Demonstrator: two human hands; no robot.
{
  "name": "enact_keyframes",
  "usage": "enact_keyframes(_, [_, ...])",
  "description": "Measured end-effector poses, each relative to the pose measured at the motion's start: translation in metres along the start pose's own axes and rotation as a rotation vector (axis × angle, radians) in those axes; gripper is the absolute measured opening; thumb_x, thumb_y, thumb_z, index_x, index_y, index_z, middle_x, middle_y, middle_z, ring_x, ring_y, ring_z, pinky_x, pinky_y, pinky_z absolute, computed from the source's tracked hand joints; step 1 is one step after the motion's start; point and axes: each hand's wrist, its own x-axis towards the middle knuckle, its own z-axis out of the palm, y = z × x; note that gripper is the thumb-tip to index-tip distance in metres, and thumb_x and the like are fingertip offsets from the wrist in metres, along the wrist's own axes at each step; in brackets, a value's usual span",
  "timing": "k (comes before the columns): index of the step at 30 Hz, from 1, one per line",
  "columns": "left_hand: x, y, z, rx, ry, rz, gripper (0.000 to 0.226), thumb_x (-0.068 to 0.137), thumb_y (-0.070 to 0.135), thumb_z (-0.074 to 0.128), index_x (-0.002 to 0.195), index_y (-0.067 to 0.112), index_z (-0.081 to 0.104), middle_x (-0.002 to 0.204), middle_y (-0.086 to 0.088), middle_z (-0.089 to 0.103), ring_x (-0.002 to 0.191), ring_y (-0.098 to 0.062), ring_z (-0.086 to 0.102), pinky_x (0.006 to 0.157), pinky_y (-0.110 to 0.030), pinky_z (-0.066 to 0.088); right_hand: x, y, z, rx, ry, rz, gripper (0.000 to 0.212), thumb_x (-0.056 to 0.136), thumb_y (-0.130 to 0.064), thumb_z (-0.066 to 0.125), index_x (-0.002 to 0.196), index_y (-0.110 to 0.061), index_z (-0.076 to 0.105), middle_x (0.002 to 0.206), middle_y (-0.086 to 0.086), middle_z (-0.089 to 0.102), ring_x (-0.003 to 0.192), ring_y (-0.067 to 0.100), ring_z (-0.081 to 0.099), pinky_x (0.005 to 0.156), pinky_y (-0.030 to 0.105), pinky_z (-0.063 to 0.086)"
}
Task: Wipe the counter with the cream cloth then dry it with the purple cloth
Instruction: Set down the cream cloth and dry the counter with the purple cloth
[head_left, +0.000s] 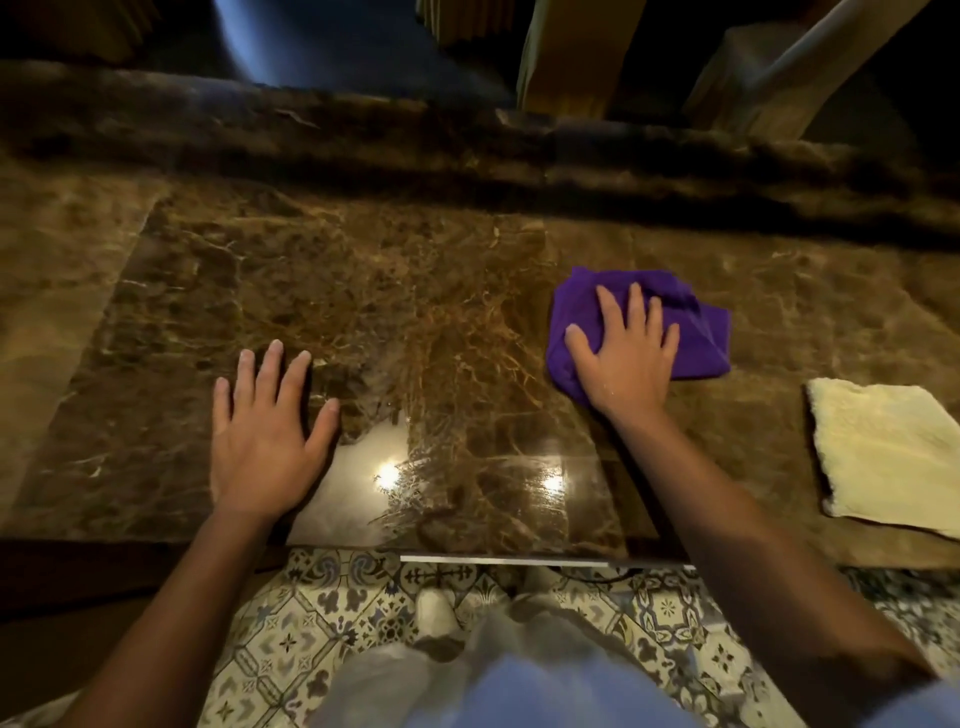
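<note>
A purple cloth (696, 332) lies bunched on the brown marble counter (415, 291), right of centre. My right hand (626, 358) presses flat on top of it, fingers spread over the fabric. My left hand (267, 431) rests flat on the bare counter at the left, fingers apart, holding nothing. A cream cloth (888, 457) lies spread flat at the right, near the counter's front edge, apart from both hands.
A raised dark marble ledge (467, 140) runs along the back of the counter. Beyond it stand wooden furniture legs (571, 57). Patterned floor tiles (291, 639) show below the counter's front edge. Bright light reflections sit on the counter near the front.
</note>
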Motion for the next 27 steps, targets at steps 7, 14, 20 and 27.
enact_keyframes(7, [0.0,-0.002,0.0,0.046,-0.004,0.034,0.071,0.101,0.058,0.023,0.159,0.019,0.03,0.171,-0.008,0.021,0.159,-0.028,0.01,0.127,-0.054,0.008,0.064,-0.052,-0.003,-0.022,-0.076,-0.095,0.065,0.095,-0.061,0.032,0.155,-0.036,0.033,0.17,0.002,0.02,0.157,0.032,0.011,0.125,0.058,0.005])
enact_keyframes(14, [0.0,-0.001,-0.001,0.012,-0.006,0.027,0.072,0.098,0.059,0.026,0.158,0.019,0.033,0.17,-0.008,0.024,0.159,-0.029,0.013,0.127,-0.053,0.009,-0.025,-0.095,0.015,0.037,-0.121,-0.361,0.06,0.092,-0.053,0.04,0.149,-0.037,0.045,0.165,-0.001,0.033,0.154,0.028,0.021,0.125,0.053,0.009])
enact_keyframes(20, [-0.005,-0.002,-0.001,-0.028,0.002,0.026,0.064,0.104,0.051,0.04,0.158,0.017,0.035,0.169,-0.009,0.026,0.158,-0.03,0.014,0.127,-0.053,0.008,-0.134,-0.056,0.018,0.073,-0.108,-0.529,0.057,0.09,-0.057,0.041,0.143,-0.039,0.053,0.16,-0.004,0.043,0.153,0.027,0.028,0.124,0.054,0.014])
enact_keyframes(27, [-0.025,-0.007,0.002,-0.032,-0.003,0.073,0.071,0.1,0.056,0.027,0.157,0.015,0.035,0.168,-0.01,0.027,0.158,-0.03,0.015,0.126,-0.054,0.011,-0.17,0.077,-0.004,-0.022,0.045,-0.083,0.066,0.09,-0.068,0.03,0.147,-0.039,0.048,0.161,-0.002,0.041,0.152,0.033,0.027,0.122,0.061,0.016])
